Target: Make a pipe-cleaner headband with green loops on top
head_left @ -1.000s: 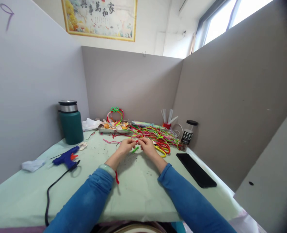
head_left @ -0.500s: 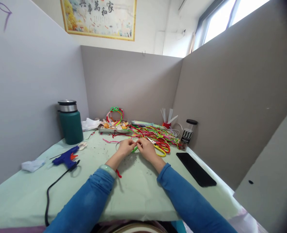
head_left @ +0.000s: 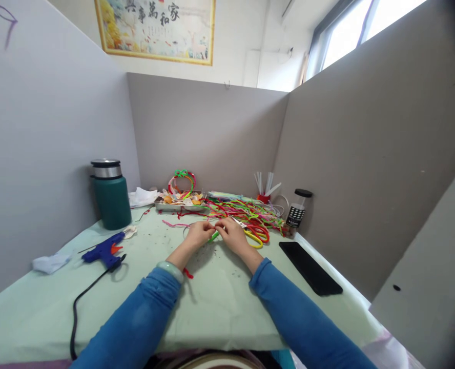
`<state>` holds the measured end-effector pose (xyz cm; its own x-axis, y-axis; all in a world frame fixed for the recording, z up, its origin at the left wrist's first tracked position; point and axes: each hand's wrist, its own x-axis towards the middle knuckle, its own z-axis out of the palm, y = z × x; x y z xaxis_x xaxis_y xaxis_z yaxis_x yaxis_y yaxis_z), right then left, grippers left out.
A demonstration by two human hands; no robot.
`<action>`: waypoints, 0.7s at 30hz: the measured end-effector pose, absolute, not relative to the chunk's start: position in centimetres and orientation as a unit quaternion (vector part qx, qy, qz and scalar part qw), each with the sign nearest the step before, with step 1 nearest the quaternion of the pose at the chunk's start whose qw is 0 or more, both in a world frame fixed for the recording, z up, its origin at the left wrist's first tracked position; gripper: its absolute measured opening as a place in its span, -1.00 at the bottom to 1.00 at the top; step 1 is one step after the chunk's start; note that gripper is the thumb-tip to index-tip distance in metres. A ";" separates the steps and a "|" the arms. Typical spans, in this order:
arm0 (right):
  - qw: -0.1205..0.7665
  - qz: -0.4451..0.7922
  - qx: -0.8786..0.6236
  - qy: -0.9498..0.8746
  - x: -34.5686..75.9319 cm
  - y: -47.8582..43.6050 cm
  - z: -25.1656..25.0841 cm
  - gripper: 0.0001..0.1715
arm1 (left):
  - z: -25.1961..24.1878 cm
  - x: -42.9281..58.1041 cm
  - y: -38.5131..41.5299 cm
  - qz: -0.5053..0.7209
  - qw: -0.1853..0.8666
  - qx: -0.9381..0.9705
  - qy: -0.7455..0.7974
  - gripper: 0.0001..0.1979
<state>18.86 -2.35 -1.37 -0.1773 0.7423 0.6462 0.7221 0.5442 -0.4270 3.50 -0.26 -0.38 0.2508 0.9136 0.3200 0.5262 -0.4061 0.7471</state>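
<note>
My left hand (head_left: 200, 233) and my right hand (head_left: 231, 234) meet fingertip to fingertip over the middle of the table. Both are closed in a pinch on a green pipe cleaner (head_left: 213, 237), of which a short length shows below the fingers. A red pipe cleaner end (head_left: 188, 273) sticks out beside my left wrist; where it leads is hidden. Part of a thin hoop peeks out left of my left hand. Scissors (head_left: 255, 239) with red and yellow handles lie just beyond my right hand, by a heap of coloured pipe cleaners (head_left: 246, 210).
At the left stand a green bottle (head_left: 112, 202) and a blue glue gun (head_left: 105, 251) with its cord. A metal tray (head_left: 181, 207) of small pieces and a decorated hoop (head_left: 182, 177) are behind. A black phone (head_left: 310, 267) and a jar (head_left: 296, 215) are at the right.
Almost nothing differs. Both hands keep their pinch in the same place, with only a slight shift of the fingers and of the view.
</note>
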 end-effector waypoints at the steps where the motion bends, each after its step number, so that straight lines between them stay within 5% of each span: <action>1: 0.410 -0.015 -0.479 -0.777 18.8 -2.6 -1.2 -0.80 | -0.4 3.5 -0.3 0.377 0.238 0.751 0.487 -0.85; 11: 0.234 -0.146 -0.550 -0.788 17.6 -3.2 -0.9 -0.76 | -0.7 3.7 -0.8 0.297 0.067 0.800 0.518 -0.82; 21: 0.401 0.058 -0.489 -0.773 18.7 -1.7 -1.9 -0.86 | -0.8 3.5 0.0 0.366 0.158 0.775 0.491 -0.84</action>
<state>18.69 -1.72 -1.91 -0.2016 0.8020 0.5623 0.7087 0.5157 -0.4815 3.45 -0.04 -0.84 0.2507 0.8762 0.4116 0.6454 -0.4682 0.6035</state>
